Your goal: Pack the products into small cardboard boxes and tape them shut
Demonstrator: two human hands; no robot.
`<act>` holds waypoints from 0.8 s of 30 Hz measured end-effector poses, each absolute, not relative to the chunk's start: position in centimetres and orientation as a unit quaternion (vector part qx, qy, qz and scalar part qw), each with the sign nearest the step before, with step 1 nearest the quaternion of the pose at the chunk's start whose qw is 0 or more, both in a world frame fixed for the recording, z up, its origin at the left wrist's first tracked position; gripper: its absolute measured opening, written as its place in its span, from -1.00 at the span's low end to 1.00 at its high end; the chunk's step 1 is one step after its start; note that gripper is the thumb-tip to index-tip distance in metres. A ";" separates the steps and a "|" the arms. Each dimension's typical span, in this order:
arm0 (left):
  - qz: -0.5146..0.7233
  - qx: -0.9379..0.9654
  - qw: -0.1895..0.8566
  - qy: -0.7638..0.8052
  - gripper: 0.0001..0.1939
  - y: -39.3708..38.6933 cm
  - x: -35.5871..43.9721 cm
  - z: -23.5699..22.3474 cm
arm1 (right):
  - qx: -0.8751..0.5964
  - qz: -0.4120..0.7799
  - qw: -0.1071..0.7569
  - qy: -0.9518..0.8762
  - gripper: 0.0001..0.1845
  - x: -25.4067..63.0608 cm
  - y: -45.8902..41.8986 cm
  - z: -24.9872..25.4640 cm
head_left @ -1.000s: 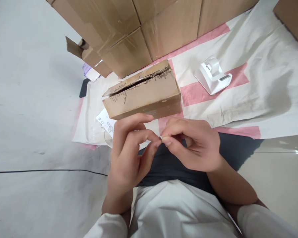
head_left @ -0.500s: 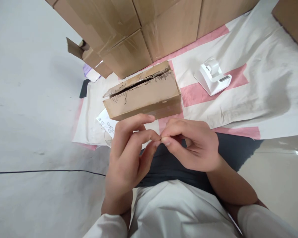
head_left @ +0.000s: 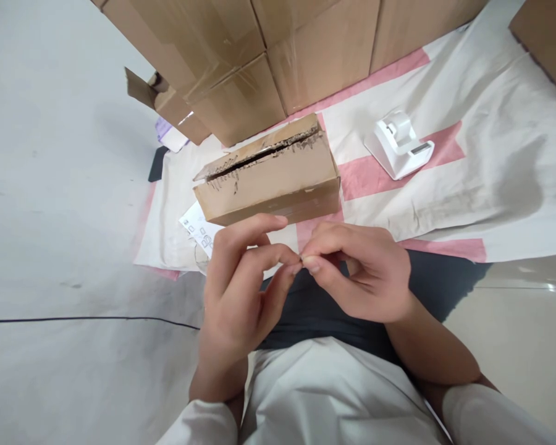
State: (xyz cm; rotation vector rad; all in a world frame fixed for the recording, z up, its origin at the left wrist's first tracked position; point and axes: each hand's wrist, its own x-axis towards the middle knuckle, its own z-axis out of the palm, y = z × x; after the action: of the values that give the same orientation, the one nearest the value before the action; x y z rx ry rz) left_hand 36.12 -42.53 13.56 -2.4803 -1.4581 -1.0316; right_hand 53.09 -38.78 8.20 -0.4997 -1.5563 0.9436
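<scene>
My left hand [head_left: 238,290] and my right hand [head_left: 364,272] meet fingertip to fingertip above my lap. Both pinch one tiny pale thing between thumb and forefinger; it is too small to name. Just beyond the fingers lies a small brown cardboard box [head_left: 269,170] with a torn slit along its top. It rests on a white and pink cloth [head_left: 467,179]. A printed paper slip [head_left: 197,228] pokes out from under the box, to the left of my left hand.
A white tape dispenser [head_left: 398,145] stands on the cloth at the right. Large taped cartons [head_left: 269,55] are stacked behind the box. Another carton corner [head_left: 544,40] shows at top right. A black cable [head_left: 88,319] crosses the pale floor at the left.
The hands stay pinched together in nearly the same place; only the view shifts slightly.
</scene>
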 end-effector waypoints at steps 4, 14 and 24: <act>-0.338 -0.813 0.057 -0.471 -0.91 -42.5 36.0 13.5 | -0.219 0.412 0.586 -0.662 -0.81 53.0 -38.9 8.1; -0.320 -0.812 0.012 -0.488 -0.87 -42.9 36.2 13.9 | -0.209 0.416 0.588 -0.661 -0.84 52.9 -38.9 8.1; -0.336 -0.802 0.043 -0.492 -0.88 -42.7 35.6 13.4 | -0.206 0.408 0.606 -0.651 -0.87 52.7 -39.1 7.9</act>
State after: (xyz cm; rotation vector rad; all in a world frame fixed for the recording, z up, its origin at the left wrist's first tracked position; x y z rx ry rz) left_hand 35.64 -42.70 13.38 -2.4523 -1.5047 -1.0263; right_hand 52.72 -39.12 7.95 -0.4771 -1.5042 0.9437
